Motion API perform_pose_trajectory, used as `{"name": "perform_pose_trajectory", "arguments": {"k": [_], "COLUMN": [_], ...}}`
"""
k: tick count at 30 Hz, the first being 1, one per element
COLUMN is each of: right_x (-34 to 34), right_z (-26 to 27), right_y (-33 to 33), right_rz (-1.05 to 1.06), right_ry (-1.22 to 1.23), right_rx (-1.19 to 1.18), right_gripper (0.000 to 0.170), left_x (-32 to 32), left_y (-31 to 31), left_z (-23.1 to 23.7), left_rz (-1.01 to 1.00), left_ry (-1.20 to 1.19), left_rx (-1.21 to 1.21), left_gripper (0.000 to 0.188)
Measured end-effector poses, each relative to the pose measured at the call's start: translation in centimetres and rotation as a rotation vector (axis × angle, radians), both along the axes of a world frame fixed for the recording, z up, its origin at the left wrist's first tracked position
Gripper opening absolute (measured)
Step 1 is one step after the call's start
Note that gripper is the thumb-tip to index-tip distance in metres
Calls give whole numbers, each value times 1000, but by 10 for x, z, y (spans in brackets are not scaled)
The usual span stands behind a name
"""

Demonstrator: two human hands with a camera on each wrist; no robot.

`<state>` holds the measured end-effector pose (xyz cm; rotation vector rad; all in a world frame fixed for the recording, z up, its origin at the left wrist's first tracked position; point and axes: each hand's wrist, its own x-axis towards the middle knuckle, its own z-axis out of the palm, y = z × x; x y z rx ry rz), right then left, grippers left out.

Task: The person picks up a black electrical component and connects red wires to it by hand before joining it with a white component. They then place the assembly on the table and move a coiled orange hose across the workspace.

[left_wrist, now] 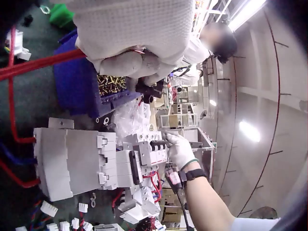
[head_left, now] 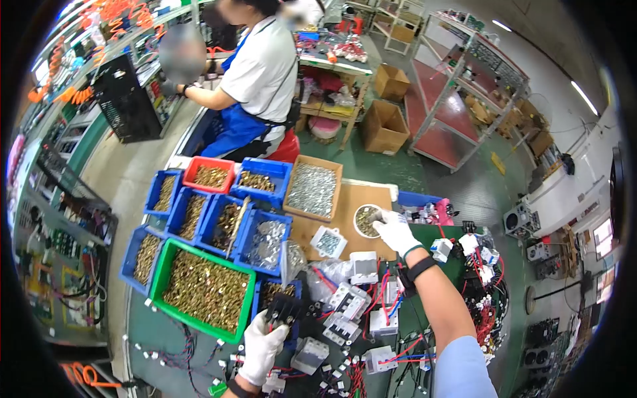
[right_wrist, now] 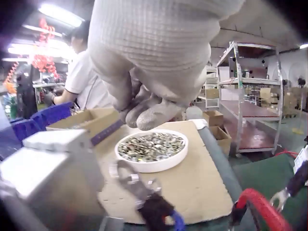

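My gloved left hand [head_left: 263,346] holds a black plastic block [head_left: 285,309] between thumb and fingers, over a small blue bin of brass-coloured screws [left_wrist: 111,85]. In the left wrist view the glove hides most of the block. My gloved right hand [head_left: 396,232] reaches to a round white dish [head_left: 359,231] of small metal washers [right_wrist: 151,147]. Its fingers [right_wrist: 153,117] bend down with their tips bunched just above the washers. I cannot tell whether a washer is pinched between them. Under the dish lies a cardboard sheet [right_wrist: 195,202].
Blue bins, a red bin [head_left: 210,174] and a large green bin [head_left: 203,289] of screws stand left. A cardboard box of metal parts [head_left: 312,189] sits behind. Wired white breakers [head_left: 348,302] and loose cables crowd the front. A seated person [head_left: 262,73] works beyond.
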<state>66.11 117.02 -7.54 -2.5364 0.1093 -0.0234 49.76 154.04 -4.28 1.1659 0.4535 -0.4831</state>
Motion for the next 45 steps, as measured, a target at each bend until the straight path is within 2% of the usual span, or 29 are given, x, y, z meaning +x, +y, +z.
{"name": "perform_pose_trajectory", "arguments": {"k": [2, 4, 6, 8, 10, 12, 16, 20, 27, 29, 33, 35, 36, 38, 40, 42, 43, 45], "right_x": [-19, -54, -99, -130, -151, -160, -164, -161, -155, -154, -152, -151, -150, -148, -147, -147, -147, -140], "right_z": [33, 53, 84, 72, 46, 47, 44, 48, 48, 48, 39, 32, 32, 35, 37, 36, 34, 34], "right_y": [30, 73, 129, 166, 195, 212, 220, 215, 212, 213, 215, 218, 218, 219, 213, 207, 205, 189], "right_rz": [-53, -79, 190, 451, 473, 374, 313, 280, 372, 424, 408, 223, 222, 108, 124, 174, 172, 199], "right_ry": [131, 236, 117, 61, -49, -10, -90, -136, -104, -23, -36, -111, -111, -29, 42, 101, 100, -79], "right_rx": [103, 529, 340, 312, 332, 190, 31, 4, -92, -235, -238, 7, 7, 180, 212, 360, 358, 373], "right_gripper": [20, 17, 16, 16, 15, 13, 11, 12, 15, 15, 15, 14, 14, 16, 18, 20, 20, 24], "left_x": [-1, -2, -4, -4, -5, -6, -6, -7, -7, -7, -8, -8, -8, -9, -9, -10, -10, -8], "left_y": [2, 3, 3, 4, 3, 2, 0, -1, -5, -8, -7, -8, -8, -6, -6, -5, -4, -5], "left_z": [-5, -3, -8, -7, -15, -15, -22, -29, -28, -28, -31, -31, -29, -25, -25, -27, -30, -26], "left_rz": [-15, -33, -13, -19, -22, -4, 22, 45, 18, 36, 53, 58, 57, 51, 46, 45, 35, 29], "left_ry": [-15, -30, -45, -75, -89, -105, -149, -166, -178, -184, -171, -201, -201, -149, -149, -150, -163, -188], "left_rx": [-13, -17, -53, -95, -64, -76, -34, -50, 76, 115, 24, 24, 24, 14, 10, 3, 67, 107], "left_gripper": [40, 41, 40, 38, 37, 36, 33, 32, 32, 33, 34, 34, 34, 34, 35, 36, 37, 37]}}
